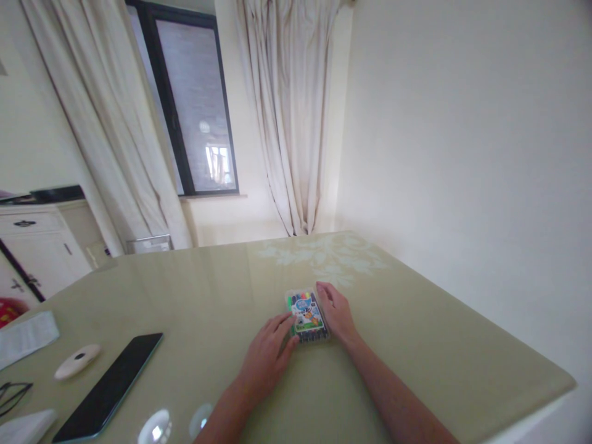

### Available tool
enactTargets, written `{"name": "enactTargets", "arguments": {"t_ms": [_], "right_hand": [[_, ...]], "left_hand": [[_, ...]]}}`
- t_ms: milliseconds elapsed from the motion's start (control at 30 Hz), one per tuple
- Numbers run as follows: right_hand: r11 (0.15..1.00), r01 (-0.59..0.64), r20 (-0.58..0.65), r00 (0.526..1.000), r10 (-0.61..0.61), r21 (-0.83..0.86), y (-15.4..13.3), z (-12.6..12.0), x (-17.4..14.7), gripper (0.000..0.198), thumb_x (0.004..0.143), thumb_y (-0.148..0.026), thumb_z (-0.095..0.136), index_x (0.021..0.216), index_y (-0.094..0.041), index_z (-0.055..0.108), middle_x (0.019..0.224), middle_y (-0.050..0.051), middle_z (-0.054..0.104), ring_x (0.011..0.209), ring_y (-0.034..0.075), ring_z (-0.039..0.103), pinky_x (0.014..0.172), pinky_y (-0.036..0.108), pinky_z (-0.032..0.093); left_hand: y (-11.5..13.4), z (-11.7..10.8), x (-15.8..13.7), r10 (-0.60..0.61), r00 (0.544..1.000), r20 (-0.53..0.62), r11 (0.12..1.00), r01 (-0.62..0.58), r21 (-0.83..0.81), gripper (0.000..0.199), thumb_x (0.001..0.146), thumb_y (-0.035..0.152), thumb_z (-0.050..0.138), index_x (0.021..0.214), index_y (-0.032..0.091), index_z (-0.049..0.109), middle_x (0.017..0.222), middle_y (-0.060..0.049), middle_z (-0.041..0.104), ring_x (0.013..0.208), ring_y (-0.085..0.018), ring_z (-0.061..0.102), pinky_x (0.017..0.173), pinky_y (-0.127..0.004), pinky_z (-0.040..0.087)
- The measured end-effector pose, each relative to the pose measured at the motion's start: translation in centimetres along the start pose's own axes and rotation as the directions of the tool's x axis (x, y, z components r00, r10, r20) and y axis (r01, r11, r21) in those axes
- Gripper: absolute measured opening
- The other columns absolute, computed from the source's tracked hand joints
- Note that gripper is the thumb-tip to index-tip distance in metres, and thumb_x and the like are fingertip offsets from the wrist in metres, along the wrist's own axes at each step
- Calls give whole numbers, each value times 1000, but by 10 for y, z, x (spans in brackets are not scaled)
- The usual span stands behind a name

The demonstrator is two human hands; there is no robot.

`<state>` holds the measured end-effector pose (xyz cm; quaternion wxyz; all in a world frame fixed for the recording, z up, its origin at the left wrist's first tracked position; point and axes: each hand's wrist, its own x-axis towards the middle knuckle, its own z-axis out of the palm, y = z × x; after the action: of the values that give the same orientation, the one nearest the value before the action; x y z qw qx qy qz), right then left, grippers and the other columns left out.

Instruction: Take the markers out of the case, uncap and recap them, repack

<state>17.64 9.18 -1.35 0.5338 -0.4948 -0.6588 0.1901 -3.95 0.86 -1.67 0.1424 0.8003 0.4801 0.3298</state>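
Observation:
A clear plastic case of crayons or markers (307, 316) lies flat on the table, with colourful sticks inside and a cartoon label on its lid. My left hand (268, 348) reaches in from the left; its fingers are stretched and apart, the tips touching the case's left side and label. Against the right edge of the case rests my right hand (337, 310), its fingers curled about the upper right corner. The undersides of both hands are hidden.
The glossy green-beige table (208, 296) meets a white wall on the right. To the left lie a dark phone or tablet (111, 385), a white oval object (78, 362), a white cloth or packet (28, 337) and glasses (13, 394). Curtains (289, 111) and a window stand behind.

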Motion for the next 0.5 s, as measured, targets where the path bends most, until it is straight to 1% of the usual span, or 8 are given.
{"name": "enactTargets", "arguments": {"t_ms": [67,133,167,233,300,367,433,500], "right_hand": [[985,108,50,993,-102,-131,-10,1,-8,39,104,-47,46,117,-21,71,109,10,76,98,23,71,89,39,57],[930,255,198,958,-206,-264,-27,8,-21,36,101,-46,52,123,-22,69,116,11,73,109,26,66,98,43,53],[889,322,289,929,-231,-326,-35,13,-28,38,98,-48,58,125,-23,68,119,12,72,113,29,63,102,47,51],[819,372,371,904,-212,-437,-46,25,-40,43,90,-51,68,123,-23,69,126,14,69,120,35,59,103,54,48],[774,375,395,902,-176,-510,-47,33,-43,46,88,-45,70,127,-22,67,133,16,65,124,37,56,104,55,46],[742,334,366,922,-128,-582,-38,33,-37,43,90,-34,66,131,-21,65,139,16,63,127,36,55,106,53,45],[701,256,294,953,-70,-665,-21,24,-24,43,92,-25,60,134,-19,64,143,17,61,130,35,54,108,51,44],[652,158,200,980,-11,-742,-2,9,-8,43,94,-20,54,136,-18,63,145,17,60,131,34,54,110,50,42]], "left_hand": [[-4,0,1,-32,999,-37,999,31,-12,38,102,32,46,134,23,64,135,-10,67,125,-24,61,112,-46,47],[-11,1,2,-68,993,-92,997,65,-32,37,101,26,42,128,21,67,125,-11,70,117,-24,64,108,-45,50],[-15,2,2,-87,988,-126,995,81,-49,37,101,25,40,125,20,68,122,-11,71,115,-23,65,106,-45,51],[-22,4,3,-120,974,-190,991,105,-86,38,100,23,38,124,18,68,119,-11,71,113,-23,66,105,-45,52],[-28,5,4,-141,962,-234,986,116,-117,38,99,24,38,123,18,68,119,-11,72,113,-22,66,105,-46,51],[-33,6,5,-166,950,-263,981,132,-143,37,98,24,40,121,17,68,118,-11,73,113,-22,67,106,-46,51],[-35,5,7,-199,938,-284,974,157,-164,36,96,24,42,119,17,69,118,-11,74,113,-22,68,106,-46,51],[-36,3,8,-233,925,-299,967,187,-174,36,95,25,42,117,16,70,117,-11,74,111,-22,69,105,-46,52]]}}
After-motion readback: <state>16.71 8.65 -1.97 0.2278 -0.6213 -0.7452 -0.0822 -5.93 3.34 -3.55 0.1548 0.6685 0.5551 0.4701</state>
